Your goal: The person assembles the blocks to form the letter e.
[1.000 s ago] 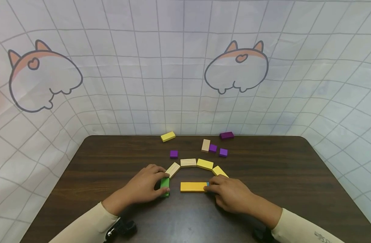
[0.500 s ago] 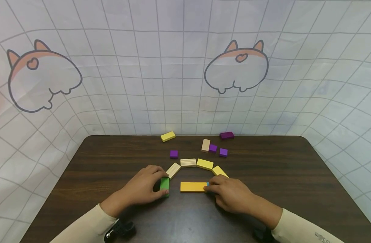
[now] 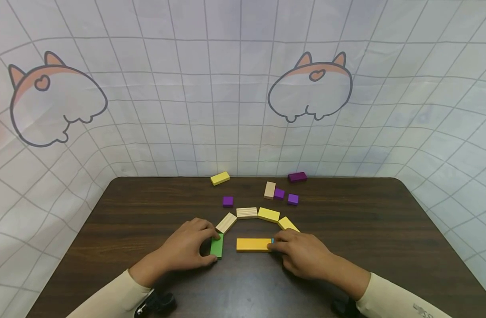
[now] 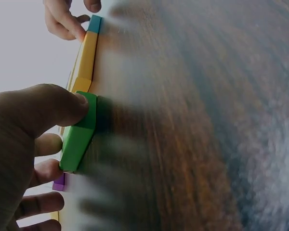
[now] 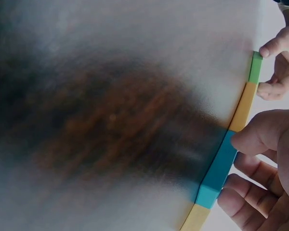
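Note:
My left hand [image 3: 185,247] pinches a green block [image 3: 217,246] lying on the table, index finger at its far end and thumb at its near end. In the left wrist view the thumb presses the green block's [image 4: 79,137] end. My right hand [image 3: 308,256] holds a blue block [image 5: 217,166] between thumb and fingers; in the head view the hand hides most of it. An orange block [image 3: 252,245] lies flat, its right end against the blue one. Touching the green block's far end is a slanted plain wooden block [image 3: 226,223].
Another wooden block [image 3: 247,213] and two yellow blocks, one on top [image 3: 268,215] and one slanting down [image 3: 288,224], continue an arch outline. Farther back lie several purple blocks [image 3: 228,202], a wooden block [image 3: 269,190] and a yellow block [image 3: 220,178]. A grid-patterned cloth [image 3: 243,110] surrounds the table [image 3: 370,221].
The green block has shifted very slightly to the right and turned a little. My left thumb has slid back toward its near end. My right hand stays in place.

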A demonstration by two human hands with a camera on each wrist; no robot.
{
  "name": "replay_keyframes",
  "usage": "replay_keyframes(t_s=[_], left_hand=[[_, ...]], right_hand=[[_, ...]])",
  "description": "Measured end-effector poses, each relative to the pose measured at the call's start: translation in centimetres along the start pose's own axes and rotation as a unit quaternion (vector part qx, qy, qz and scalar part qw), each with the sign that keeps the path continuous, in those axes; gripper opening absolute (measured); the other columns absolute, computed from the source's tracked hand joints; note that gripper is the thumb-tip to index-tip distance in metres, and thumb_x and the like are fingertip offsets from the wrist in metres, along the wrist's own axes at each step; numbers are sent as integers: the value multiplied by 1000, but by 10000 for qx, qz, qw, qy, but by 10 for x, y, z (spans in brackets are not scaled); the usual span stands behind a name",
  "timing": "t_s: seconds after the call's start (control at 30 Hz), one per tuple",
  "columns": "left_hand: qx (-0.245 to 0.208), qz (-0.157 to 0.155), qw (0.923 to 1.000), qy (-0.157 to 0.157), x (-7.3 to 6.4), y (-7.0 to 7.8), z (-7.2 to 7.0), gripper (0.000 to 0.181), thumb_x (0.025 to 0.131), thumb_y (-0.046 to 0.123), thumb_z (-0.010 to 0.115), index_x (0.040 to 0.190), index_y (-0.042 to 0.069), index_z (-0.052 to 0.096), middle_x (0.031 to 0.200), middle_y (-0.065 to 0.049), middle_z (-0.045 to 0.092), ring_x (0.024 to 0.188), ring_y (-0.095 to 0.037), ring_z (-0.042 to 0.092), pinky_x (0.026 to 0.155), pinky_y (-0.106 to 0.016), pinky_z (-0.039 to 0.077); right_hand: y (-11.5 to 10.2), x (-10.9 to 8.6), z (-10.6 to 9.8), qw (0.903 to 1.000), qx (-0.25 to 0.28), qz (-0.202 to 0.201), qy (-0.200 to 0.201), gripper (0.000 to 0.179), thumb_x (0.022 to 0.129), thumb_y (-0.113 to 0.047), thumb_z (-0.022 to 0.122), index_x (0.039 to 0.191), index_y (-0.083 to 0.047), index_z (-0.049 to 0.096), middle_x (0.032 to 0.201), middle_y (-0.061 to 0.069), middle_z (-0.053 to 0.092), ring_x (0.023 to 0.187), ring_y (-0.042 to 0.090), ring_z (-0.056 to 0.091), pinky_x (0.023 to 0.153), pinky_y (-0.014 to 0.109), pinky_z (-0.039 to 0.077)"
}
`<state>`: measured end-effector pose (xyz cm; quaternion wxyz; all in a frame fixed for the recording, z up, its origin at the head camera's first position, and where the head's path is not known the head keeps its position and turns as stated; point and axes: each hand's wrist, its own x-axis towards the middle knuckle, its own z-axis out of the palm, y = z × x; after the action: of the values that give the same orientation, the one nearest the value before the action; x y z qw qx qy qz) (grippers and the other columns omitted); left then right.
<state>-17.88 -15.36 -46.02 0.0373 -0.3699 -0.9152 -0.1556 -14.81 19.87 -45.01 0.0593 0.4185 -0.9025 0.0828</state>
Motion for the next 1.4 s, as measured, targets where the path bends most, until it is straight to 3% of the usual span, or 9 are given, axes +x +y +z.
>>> replay_keyframes(t_s=[0.43, 0.63, 1.07, 1.4], left_hand=[[-31, 77, 10000, 49, 0, 2, -1, 42, 78, 39, 86, 112, 18, 73, 114, 4, 61, 109, -19, 55, 92, -45, 48], [-29, 9, 10000, 51, 4, -1, -9, 43, 81, 44, 83, 115, 20, 73, 114, 4, 61, 109, -20, 56, 93, -46, 48], [-76, -332, 9993, 154, 41, -18, -28, 39, 92, 31, 76, 124, 10, 71, 123, -5, 66, 119, -29, 59, 101, -52, 47], [-55, -565, 9984, -75, 69, -34, -22, 40, 95, 32, 74, 128, 10, 69, 127, -6, 65, 124, -30, 57, 104, -50, 45]], right_hand=[[1, -1, 1, 10000, 0, 31, -56, 40, 85, -7, 70, 123, -18, 75, 117, 0, 64, 102, 16, 63, 69, 33, 57], [1, 0, 1, 10000, 4, -5, -5, 40, 84, -7, 70, 122, -18, 75, 116, 1, 64, 101, 16, 63, 69, 34, 57], [1, 1, 1, 10000, 29, 31, -72, 40, 85, -7, 69, 123, -18, 75, 116, 0, 64, 102, 16, 62, 68, 33, 57], [0, 1, -2, 10000, 27, -17, -45, 41, 83, -5, 70, 123, -17, 75, 115, 0, 63, 101, 16, 62, 67, 32, 56]])
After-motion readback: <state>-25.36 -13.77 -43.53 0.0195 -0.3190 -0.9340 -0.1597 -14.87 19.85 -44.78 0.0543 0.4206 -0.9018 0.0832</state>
